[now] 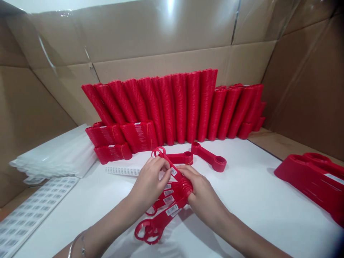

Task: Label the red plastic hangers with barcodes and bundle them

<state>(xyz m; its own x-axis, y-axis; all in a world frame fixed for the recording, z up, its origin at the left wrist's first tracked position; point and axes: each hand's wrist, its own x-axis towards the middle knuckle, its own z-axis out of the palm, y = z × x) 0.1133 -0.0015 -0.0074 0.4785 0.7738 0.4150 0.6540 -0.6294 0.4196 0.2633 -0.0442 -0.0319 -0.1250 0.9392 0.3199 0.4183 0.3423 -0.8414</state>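
Observation:
My right hand [200,188] is closed around the ring ends of several red plastic strips [177,191], fanned out over the table. Each strip has a ring at its end, and white barcode labels [172,209] show on several. The topmost strip [172,165] points up and away, a barcode label [174,172] on its face. At this strip's far end, my left hand [153,177] has its fingers bent in a pinch against it; the exact contact is partly hidden. Behind my hands lie a short red stack [180,158] and another red stack [209,156].
Tall red stacks [166,107] line the cardboard wall [174,64]. Shorter banded bundles [138,136] stand at their left. Clear plastic bags [59,154] and barcode sticker sheets [34,215] lie left, with a sticker strip [122,171] nearer. A red bundle [309,182] sits right.

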